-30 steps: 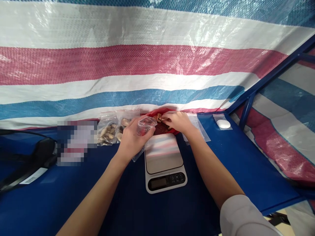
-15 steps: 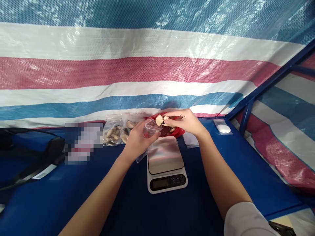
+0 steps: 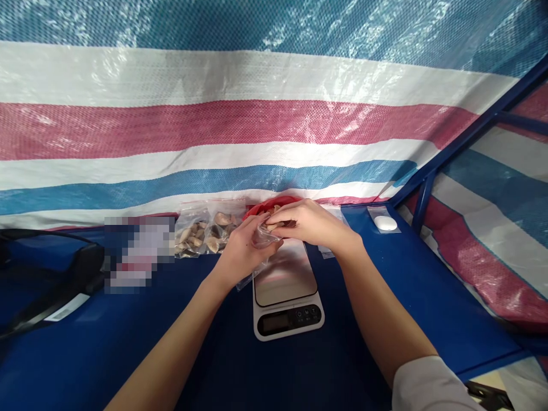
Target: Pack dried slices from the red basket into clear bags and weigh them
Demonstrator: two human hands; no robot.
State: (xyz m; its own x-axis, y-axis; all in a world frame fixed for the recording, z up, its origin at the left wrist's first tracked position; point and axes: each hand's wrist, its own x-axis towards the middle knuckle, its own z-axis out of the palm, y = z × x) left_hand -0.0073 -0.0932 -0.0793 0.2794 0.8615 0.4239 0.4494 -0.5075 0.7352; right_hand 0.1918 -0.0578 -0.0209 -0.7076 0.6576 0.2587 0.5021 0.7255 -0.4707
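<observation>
My left hand [image 3: 243, 249] is closed on a clear plastic bag [image 3: 262, 238], above the back left of a kitchen scale [image 3: 286, 277]. My right hand [image 3: 309, 224] pinches pale-brown pieces [image 3: 270, 226] that look like dried mushroom, right at the bag's mouth. Its fingertips are partly hidden by the bag and the left hand. Behind both hands lies a red plastic bag [image 3: 274, 202] with more such pieces showing at its opening. The scale has a shiny steel plate, and its display looks dark.
Left of the hands lie two clear bags of dried mushrooms [image 3: 192, 237]. A flat clear packet [image 3: 327, 250] is behind the right wrist. Farther right sits a white oval object [image 3: 386, 223] on a small bag. A black strap-like item [image 3: 81, 268] occupies the left side of the blue table [image 3: 411, 302].
My right hand has come down and left from above the red bag, bringing the pieces to the clear bag's mouth. My left hand still holds that bag. The view has shifted slightly.
</observation>
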